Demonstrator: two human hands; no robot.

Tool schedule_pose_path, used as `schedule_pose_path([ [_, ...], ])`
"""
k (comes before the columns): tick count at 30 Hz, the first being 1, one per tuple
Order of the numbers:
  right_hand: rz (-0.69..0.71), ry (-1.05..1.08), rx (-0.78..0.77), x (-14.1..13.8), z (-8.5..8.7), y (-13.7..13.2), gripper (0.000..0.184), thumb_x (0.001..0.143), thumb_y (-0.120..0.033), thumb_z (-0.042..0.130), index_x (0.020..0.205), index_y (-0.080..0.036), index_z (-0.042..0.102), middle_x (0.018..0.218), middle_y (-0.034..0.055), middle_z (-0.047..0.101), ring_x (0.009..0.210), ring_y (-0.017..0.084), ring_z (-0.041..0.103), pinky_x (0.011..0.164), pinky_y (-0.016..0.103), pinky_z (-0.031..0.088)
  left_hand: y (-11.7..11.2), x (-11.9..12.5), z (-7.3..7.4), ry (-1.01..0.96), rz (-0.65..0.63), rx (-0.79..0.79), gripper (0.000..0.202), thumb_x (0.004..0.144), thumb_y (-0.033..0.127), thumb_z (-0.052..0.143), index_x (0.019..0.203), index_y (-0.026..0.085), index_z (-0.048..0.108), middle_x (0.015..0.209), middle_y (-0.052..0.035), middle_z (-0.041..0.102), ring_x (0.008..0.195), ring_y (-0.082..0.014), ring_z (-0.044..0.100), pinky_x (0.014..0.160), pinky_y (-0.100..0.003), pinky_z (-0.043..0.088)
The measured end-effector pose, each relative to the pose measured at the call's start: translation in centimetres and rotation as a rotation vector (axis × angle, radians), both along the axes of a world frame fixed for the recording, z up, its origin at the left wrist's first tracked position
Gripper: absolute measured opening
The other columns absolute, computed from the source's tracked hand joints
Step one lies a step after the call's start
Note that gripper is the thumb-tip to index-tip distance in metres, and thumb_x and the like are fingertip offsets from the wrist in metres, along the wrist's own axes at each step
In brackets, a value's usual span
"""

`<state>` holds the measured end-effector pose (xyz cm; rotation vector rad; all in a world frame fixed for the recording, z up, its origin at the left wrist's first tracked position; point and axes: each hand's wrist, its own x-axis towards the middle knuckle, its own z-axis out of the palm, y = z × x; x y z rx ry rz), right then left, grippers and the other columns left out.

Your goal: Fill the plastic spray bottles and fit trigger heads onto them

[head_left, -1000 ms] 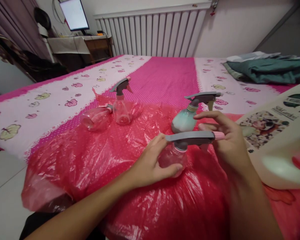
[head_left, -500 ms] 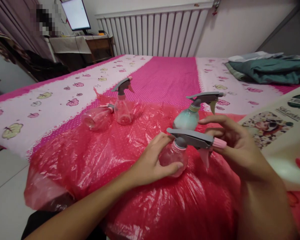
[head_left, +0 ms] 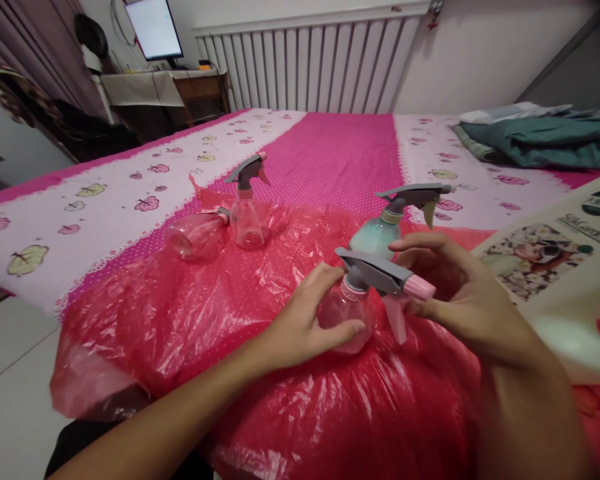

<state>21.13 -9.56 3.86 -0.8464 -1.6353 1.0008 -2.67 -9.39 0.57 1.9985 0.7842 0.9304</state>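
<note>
The left hand point(head_left: 305, 327) is wrapped around a spray bottle point(head_left: 337, 312), and the right hand point(head_left: 473, 303) has its fingertips by the pink nozzle point(head_left: 420, 287). From that bottle, a teal bottle point(head_left: 374, 238) stands at 1 o'clock, just beyond. Near 10 o'clock, an upright clear bottle point(head_left: 247, 225) and a tipped bottle point(head_left: 194, 237) sit on red plastic point(head_left: 190, 333) spread over the bed point(head_left: 350, 150). A large jug point(head_left: 560, 340) leans at 3 o'clock.

The pink nozzle point(head_left: 419, 287) on the held bottle point(head_left: 344, 309) has swung nearer.
</note>
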Motion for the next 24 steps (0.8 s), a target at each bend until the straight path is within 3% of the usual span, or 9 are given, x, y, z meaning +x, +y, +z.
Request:
schedule_pose_path([
  [6, 0.067, -0.062, 0.044, -0.7, -0.5, 0.5, 0.066, 0.075, -0.038, 0.095, 0.134, -0.037, 0.064, 0.127, 0.0022, 0.066, 0.121, 0.024, 0.066, 0.103, 0.038, 0.057, -0.2, 0.1, 0.1, 0.027, -0.02, 0.004, 0.051, 0.093, 0.041, 0.073, 0.137, 0.027, 0.053, 0.128, -0.0087, 0.059, 0.119, -0.0294, 0.059, 0.107, -0.048, 0.047],
  [10, 0.127, -0.09, 0.026, -1.5, -0.5, 0.3, 0.067, 0.079, -0.037, 0.092, 0.138, -0.04, 0.061, 0.141, 0.0002, 0.061, 0.134, 0.023, 0.06, 0.112, 0.038, 0.051, -0.4, 0.2, 0.3, 0.022, -0.016, -0.013, 0.047, 0.093, 0.038, 0.073, 0.134, 0.027, 0.055, 0.124, -0.0078, 0.059, 0.116, -0.0284, 0.059, 0.105, -0.047, 0.048],
  [18, 0.046, -0.139, 0.078, -2.9, -0.2, 0.0, 0.062, 0.078, -0.031, 0.091, 0.132, -0.038, 0.063, 0.129, -0.0021, 0.065, 0.12, 0.022, 0.064, 0.107, 0.035, 0.051, -0.4, 0.4, -0.1, -0.042, -0.018, -0.027, 0.041, 0.091, 0.038, 0.075, 0.128, 0.025, 0.06, 0.121, -0.0082, 0.061, 0.111, -0.028, 0.061, 0.103, -0.049, 0.051],
  [24, -0.121, -0.202, 0.167, -4.6, 0.1, -0.2, 0.044, 0.078, -0.023, 0.085, 0.119, -0.03, 0.069, 0.114, 0.0005, 0.066, 0.107, 0.021, 0.065, 0.087, 0.031, 0.054, -0.4, 0.5, -1.0, -0.062, -0.021, -0.054, 0.046, 0.09, 0.031, 0.076, 0.132, 0.027, 0.057, 0.127, -0.0095, 0.06, 0.12, -0.0301, 0.06, 0.106, -0.051, 0.052],
])
